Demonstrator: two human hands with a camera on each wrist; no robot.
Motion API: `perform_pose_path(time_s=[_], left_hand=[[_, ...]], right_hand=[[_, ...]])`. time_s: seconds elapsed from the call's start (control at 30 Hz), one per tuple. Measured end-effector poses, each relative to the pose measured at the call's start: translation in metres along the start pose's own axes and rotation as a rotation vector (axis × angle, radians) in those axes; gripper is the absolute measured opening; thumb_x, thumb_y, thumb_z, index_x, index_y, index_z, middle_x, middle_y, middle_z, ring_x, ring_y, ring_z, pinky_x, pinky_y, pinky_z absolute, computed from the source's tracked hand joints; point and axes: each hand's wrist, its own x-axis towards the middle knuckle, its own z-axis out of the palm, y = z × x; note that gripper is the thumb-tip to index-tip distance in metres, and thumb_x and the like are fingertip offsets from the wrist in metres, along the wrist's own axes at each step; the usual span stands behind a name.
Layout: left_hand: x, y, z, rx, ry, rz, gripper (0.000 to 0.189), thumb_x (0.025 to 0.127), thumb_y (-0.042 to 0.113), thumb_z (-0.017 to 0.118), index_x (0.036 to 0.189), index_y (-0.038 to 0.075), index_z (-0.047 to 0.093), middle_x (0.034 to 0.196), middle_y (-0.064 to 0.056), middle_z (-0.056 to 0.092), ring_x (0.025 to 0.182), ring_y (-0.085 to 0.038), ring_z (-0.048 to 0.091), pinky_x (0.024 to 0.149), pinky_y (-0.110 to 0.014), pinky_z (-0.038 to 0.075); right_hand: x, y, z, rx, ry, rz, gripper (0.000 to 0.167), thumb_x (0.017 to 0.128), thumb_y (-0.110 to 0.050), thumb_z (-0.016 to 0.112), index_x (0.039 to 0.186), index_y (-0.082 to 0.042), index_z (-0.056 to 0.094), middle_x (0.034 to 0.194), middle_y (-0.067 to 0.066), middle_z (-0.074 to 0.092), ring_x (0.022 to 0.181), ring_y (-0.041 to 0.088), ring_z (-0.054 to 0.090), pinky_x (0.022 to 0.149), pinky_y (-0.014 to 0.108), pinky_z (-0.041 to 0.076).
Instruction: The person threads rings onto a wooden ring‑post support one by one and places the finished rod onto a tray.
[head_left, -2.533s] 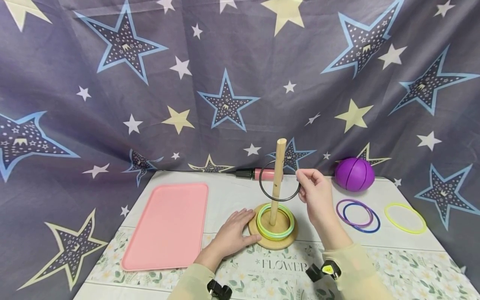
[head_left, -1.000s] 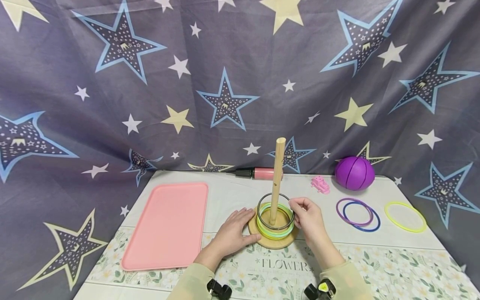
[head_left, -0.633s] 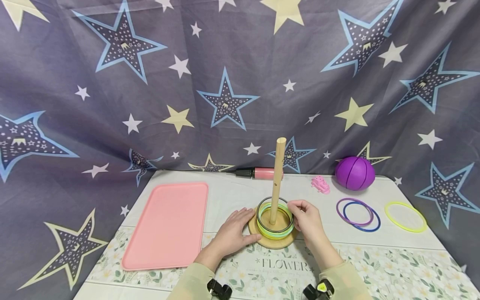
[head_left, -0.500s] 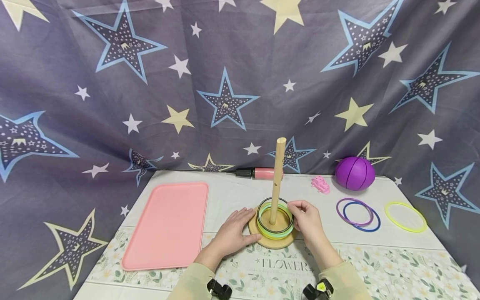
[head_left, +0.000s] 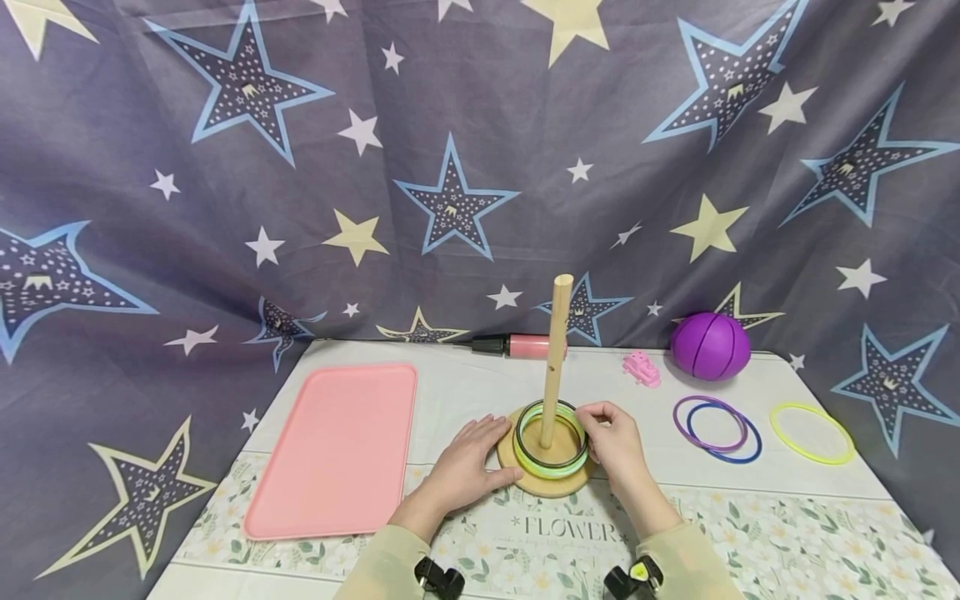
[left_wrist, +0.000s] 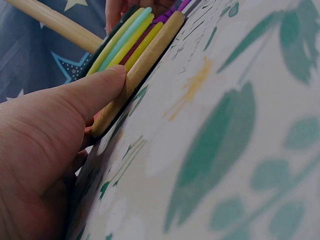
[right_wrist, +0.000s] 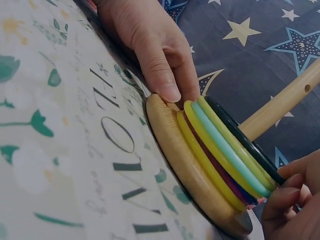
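1 black ring [right_wrist: 222,116] is pinched between the thumb and fingers of the right hand [head_left: 618,442], just right of the frame's lower centre in the head view. It is held around the upright wooden peg [head_left: 557,358], at the top of the stacked coloured rings [right_wrist: 227,155], among which yellow, turquoise and yellow-green are seen. The round wooden base [head_left: 551,488] is touched along its left edge by the left hand [head_left: 468,458], its fingers extended and its thumb spread apart. At the lower right, a purple ring [head_left: 674,414] and a blue ring [head_left: 759,437] are overlapped; a yellow ring [head_left: 772,419] is set beside them, farther right. Above these, a purple ball [head_left: 710,346] is seen with a small pink toy [head_left: 642,368] just to its left. A pink tray [head_left: 333,454] is laid flat at the lower left.
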Motion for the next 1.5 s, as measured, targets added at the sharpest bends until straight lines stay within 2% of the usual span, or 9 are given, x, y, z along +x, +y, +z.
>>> perform_pose_path(time_s=[0.77,1.23,1.5], left_hand=[[0.001,-0.002,0.002,0.017,0.003,0.000,0.086,0.100,0.053,0.080,0.165,0.007,0.051,0.168,-0.013,0.051,0.162,-0.032,0.038,0.137,-0.049,0.023],[0.001,-0.002,0.002,0.009,0.001,-0.005,0.085,0.100,0.053,0.081,0.165,0.006,0.051,0.168,-0.014,0.051,0.161,-0.033,0.038,0.137,-0.049,0.023],[0.001,-0.001,0.001,0.013,-0.004,-0.009,0.086,0.100,0.054,0.080,0.165,0.006,0.051,0.168,-0.013,0.051,0.162,-0.033,0.037,0.137,-0.049,0.022]], right_hand=[[0.001,0.008,-0.002,-0.055,0.003,0.006,0.020,0.107,-0.014,0.072,0.117,0.004,0.072,0.092,0.003,0.061,0.054,0.004,0.042,0.047,0.017,0.037],[0.001,0.003,-0.006,-0.017,0.012,0.001,0.027,0.108,-0.019,0.073,0.123,0.004,0.071,0.096,0.002,0.059,0.057,0.004,0.044,0.048,0.017,0.037],[0.003,0.002,-0.018,0.000,0.047,-0.031,0.029,0.108,-0.019,0.073,0.123,0.005,0.071,0.098,0.002,0.059,0.055,0.003,0.045,0.048,0.017,0.038]])
